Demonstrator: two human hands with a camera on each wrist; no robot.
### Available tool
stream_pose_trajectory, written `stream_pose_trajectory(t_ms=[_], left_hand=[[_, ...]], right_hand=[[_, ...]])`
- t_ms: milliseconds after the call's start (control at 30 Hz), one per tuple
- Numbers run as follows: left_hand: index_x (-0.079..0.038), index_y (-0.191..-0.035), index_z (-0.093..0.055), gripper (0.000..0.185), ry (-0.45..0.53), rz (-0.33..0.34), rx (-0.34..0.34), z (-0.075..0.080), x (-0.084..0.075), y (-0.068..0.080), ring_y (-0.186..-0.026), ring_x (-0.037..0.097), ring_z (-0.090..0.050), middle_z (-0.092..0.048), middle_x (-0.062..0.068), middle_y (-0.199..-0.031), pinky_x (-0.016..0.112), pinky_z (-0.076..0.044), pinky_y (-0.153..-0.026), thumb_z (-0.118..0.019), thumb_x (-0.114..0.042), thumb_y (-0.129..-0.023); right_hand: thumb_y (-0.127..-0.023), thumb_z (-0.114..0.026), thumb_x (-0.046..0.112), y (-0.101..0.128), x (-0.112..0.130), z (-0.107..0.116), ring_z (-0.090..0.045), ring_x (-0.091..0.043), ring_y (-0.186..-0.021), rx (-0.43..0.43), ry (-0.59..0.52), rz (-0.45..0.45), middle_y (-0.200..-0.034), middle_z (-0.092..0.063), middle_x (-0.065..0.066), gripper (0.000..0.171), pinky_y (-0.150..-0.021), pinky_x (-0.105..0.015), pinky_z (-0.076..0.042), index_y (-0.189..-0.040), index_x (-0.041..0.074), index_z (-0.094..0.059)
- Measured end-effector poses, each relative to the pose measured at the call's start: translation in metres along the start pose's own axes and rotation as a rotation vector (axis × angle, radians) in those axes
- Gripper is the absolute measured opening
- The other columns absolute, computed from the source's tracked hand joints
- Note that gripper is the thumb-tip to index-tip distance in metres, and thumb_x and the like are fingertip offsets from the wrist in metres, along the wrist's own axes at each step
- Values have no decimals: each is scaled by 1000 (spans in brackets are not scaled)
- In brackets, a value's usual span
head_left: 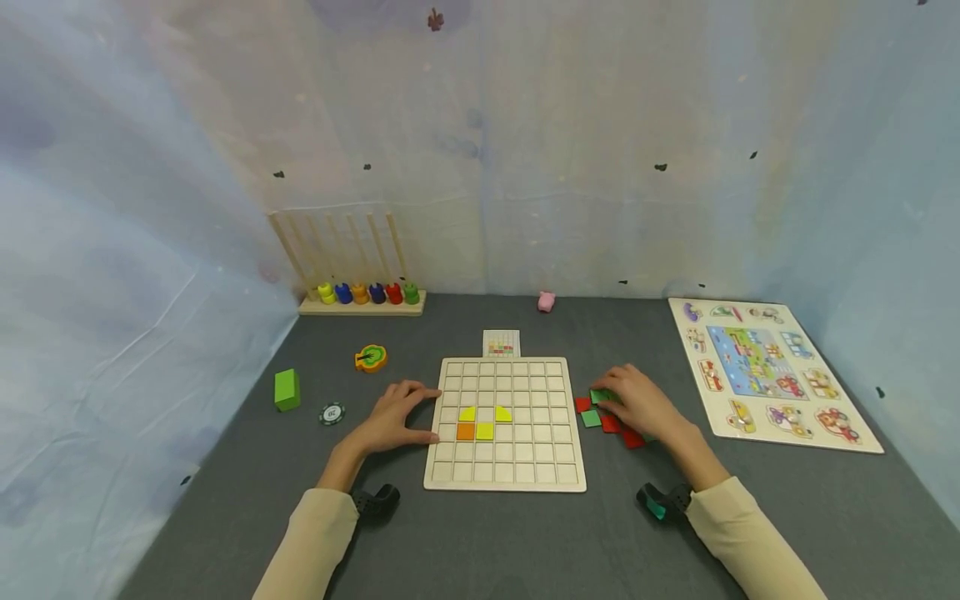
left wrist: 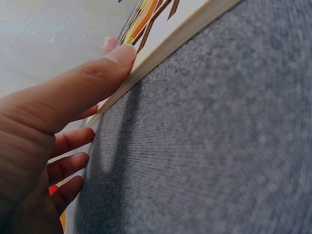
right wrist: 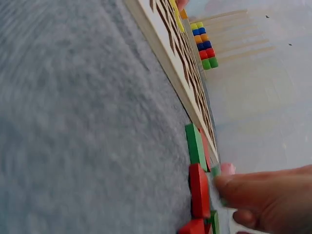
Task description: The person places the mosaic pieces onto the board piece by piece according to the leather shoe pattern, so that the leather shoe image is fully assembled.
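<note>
A wooden grid board (head_left: 505, 475) lies in front of the person. On it are an orange square tile (head_left: 466, 432), a yellow square tile (head_left: 484, 431) and two yellow curved-edge pieces (head_left: 503, 414). The left hand (head_left: 392, 417) touches the board's left edge with thumb and index finger; in the left wrist view its other fingers (left wrist: 68, 165) are spread loosely beside the edge. Right of the board, the right hand (head_left: 637, 400) is over a cluster of red tiles (head_left: 633, 439) and green tiles (head_left: 591, 418). Its fingertips pinch a green tile (right wrist: 216, 170), blurred in the right wrist view.
A small pattern card (head_left: 501, 335) lies behind the board. To the left are a peg stand (head_left: 360, 307) with coloured beads, a tree-shaped piece (head_left: 371, 358), a poker chip (head_left: 332, 413) and a green block (head_left: 287, 390). A pink pig (head_left: 546, 302) and picture puzzle (head_left: 787, 425) also lie around.
</note>
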State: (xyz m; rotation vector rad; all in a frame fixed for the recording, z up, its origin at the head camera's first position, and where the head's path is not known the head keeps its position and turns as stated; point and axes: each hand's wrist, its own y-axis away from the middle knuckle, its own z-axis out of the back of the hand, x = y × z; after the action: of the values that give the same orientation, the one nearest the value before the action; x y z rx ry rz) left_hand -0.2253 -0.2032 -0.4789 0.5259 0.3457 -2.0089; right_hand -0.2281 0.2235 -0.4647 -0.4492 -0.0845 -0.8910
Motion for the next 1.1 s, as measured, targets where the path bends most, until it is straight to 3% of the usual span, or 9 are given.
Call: stream_pose_trajectory(t_ms=[200,500,667,867,1100], left_hand=[[-21,-136,-49,75,-12,-1,-8,-1,2,-1,-114,25,-36,-42,5,-128,52,-31,-95,-74,-54,-72],[-21,-136,-49,76,-12,-10,-5,-1,2,0,-115,26,-35,-42,5,-128,52,-29,-96,-73,-54,-73],[-21,-136,-49,75,-2,-1,-2,-1,2,0,-115,26,-35,-42,5,-128,52,-29,-96,-74,-53,-73],[-20,-135,-50,74,-1,-11,-10,-2,2,0,-114,26,-36,-43,5,-127,52,-30,-96,-74,-52,-73],[-20,-135,-50,73,2,-22,-17,-2,4,1,-113,26,-36,-43,5,-126,52,-30,-95,-74,-50,-73]], right_hand=[[-81,-73,15,-18,32,-3,-55,-22,-90,-60,-107,35,-99,-62,-7,25,-77,-40,-46,-104,5,-69],[-83,-71,23,-45,101,-25,-58,-15,-88,72,-239,129,-97,-62,-1,28,-77,-31,-47,-108,9,-67],[-81,-74,24,-54,128,-44,-57,-11,-88,71,-251,167,-95,-63,1,25,-77,-27,-47,-101,12,-66],[-78,-76,28,-56,147,-62,-54,-9,-83,-20,-217,263,-86,-62,5,18,-75,-24,-45,-87,16,-68],[-75,-79,28,-58,150,-72,-53,-9,-79,-83,-194,334,-80,-63,6,16,-75,-23,-44,-79,16,-68]])
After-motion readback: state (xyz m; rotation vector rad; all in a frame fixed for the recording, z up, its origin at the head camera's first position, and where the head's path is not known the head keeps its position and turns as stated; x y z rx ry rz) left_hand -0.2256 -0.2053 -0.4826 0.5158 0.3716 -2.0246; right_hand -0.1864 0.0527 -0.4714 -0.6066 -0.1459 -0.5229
